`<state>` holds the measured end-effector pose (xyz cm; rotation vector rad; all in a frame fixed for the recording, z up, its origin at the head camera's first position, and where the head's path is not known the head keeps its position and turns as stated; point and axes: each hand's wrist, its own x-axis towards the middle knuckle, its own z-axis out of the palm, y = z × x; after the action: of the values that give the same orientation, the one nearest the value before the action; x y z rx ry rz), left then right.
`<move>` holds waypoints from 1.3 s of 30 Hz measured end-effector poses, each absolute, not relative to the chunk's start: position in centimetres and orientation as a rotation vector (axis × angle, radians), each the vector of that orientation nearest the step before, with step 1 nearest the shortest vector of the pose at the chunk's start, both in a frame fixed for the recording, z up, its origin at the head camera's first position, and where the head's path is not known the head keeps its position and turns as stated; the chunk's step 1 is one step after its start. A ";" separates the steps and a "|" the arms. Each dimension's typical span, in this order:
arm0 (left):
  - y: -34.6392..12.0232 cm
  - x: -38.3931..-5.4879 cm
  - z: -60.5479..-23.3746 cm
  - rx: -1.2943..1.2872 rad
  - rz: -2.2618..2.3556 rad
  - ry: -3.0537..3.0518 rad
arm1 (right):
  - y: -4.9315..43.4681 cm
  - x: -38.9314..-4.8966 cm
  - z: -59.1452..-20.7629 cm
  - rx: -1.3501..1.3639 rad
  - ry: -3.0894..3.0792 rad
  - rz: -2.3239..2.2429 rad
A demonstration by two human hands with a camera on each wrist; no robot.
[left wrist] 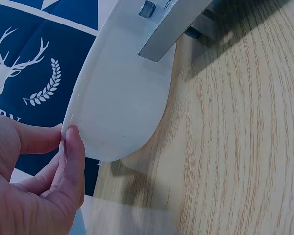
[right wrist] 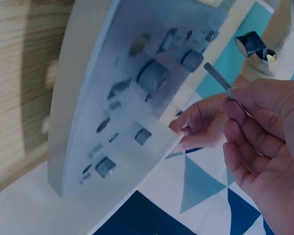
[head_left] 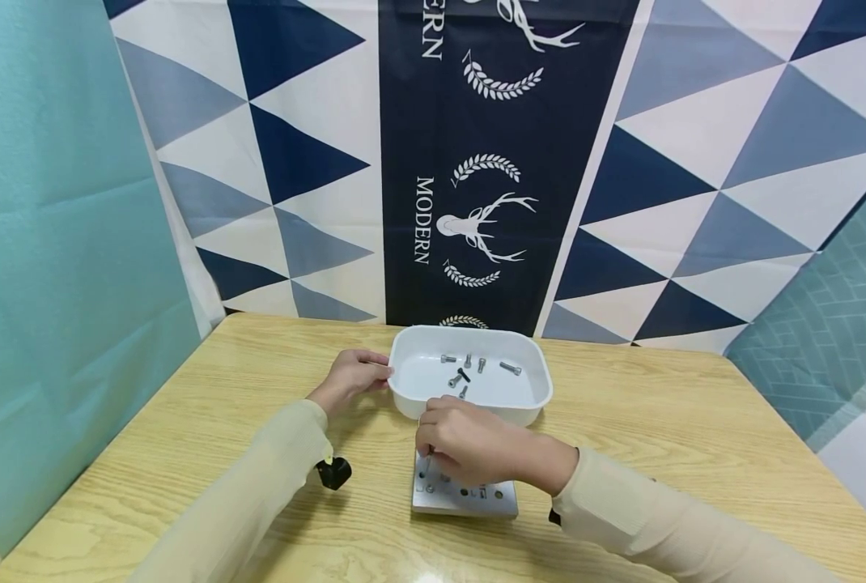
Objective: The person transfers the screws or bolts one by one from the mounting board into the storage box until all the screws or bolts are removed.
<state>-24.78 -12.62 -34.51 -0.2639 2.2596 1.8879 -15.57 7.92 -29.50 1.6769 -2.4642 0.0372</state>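
My left hand (head_left: 356, 376) pinches the left rim of a white plastic tray (head_left: 469, 411). In the left wrist view, thumb and fingers hold that thin rim (left wrist: 67, 115). My right hand (head_left: 469, 441) is above a metal plate (head_left: 462, 508) lying in front of the tray. A thin threaded bolt (right wrist: 218, 76) is pinched between its thumb and finger, its threaded end free, as the right wrist view shows. Bolt heads (right wrist: 154, 76) of different sizes stand out of the plate, among open holes. The right hand hides much of the plate from the head view.
Several loose bolts (head_left: 510, 368) lie in the tray, with a small black piece (head_left: 464, 375) among them. A wooden table (head_left: 637, 421) bears everything. Patterned cloth (head_left: 316, 162) hangs behind it, and a teal panel (head_left: 69, 243) stands at the left.
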 end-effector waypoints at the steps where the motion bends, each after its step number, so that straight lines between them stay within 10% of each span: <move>1: -12.6 -24.8 -34.5 -0.263 1.888 2.259 | 8.0 -15.6 -29.4 1.675 -2.458 0.040; 39: -12.6 -25.1 -34.7 -0.288 1.883 2.254 | 12.8 -23.5 -27.9 1.347 -2.679 0.155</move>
<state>-25.14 -12.58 -34.73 -0.2877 2.2536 1.8828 -23.46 12.75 -27.90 1.3468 -2.6788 0.1550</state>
